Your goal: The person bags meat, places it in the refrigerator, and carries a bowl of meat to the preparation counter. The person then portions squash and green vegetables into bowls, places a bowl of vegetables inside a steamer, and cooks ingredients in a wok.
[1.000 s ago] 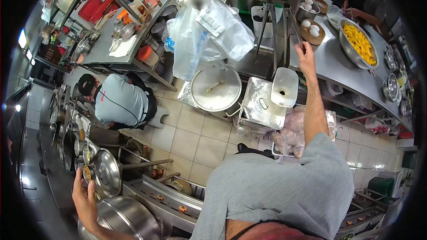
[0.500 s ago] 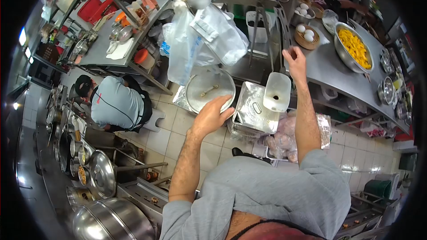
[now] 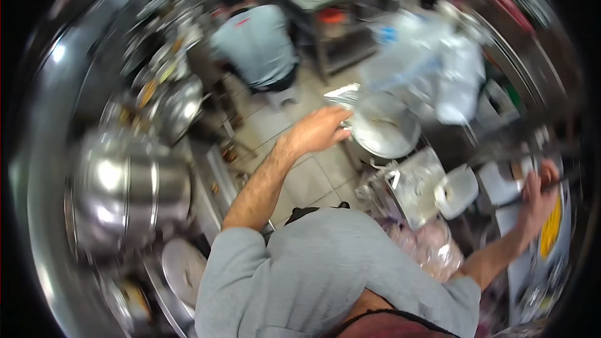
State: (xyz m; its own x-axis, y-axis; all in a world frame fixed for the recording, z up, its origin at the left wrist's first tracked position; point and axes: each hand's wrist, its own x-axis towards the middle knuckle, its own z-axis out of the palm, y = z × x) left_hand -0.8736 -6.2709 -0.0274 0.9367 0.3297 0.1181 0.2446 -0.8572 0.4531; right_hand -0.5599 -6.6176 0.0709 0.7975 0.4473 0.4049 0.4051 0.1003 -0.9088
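My left hand is stretched out with the fingers loosely bent and the thumb apart, and I see nothing in it. Beside its fingertips stands a round metal pot with a pale bar across its round top; whether they touch I cannot tell. My right hand is at the far right, smeared by motion, with its fingers raised near a dark rail, and what it holds, if anything, is unclear. Between the hands are a square metal tin and a white plastic container.
A person in a grey shirt crouches ahead on the left. Plastic bags hang behind the pot. Bagged pinkish lumps lie below the tin. A large steel pot stands left. Yellow food shows at far right.
The view has swung left, so the scene has shifted right and blurs. My left hand has come off the pot's top to its left side. My right hand has reached farther right.
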